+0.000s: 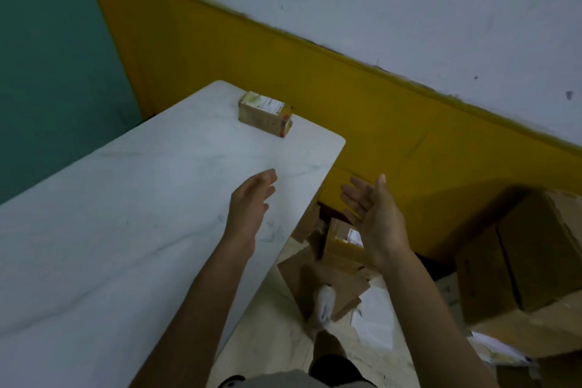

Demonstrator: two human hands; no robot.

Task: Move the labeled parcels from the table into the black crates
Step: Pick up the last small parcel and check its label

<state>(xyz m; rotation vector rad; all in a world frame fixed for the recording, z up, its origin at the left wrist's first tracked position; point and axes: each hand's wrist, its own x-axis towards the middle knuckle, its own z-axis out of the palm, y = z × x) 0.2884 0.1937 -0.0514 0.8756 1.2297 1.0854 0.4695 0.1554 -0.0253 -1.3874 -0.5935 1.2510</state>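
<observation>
Both hands empty, fingers straight and apart: left hand [252, 208] over the counter [126, 198] at mid-frame, right hand [374, 217] just past its edge; the labeled parcel [266, 113], a small taped carton, looks light and stiff, best clasped by opposite side faces; it sits well beyond both hands, near the counter's far corner.

Labeled parcel [265, 113] on table's [126, 198] far end
</observation>
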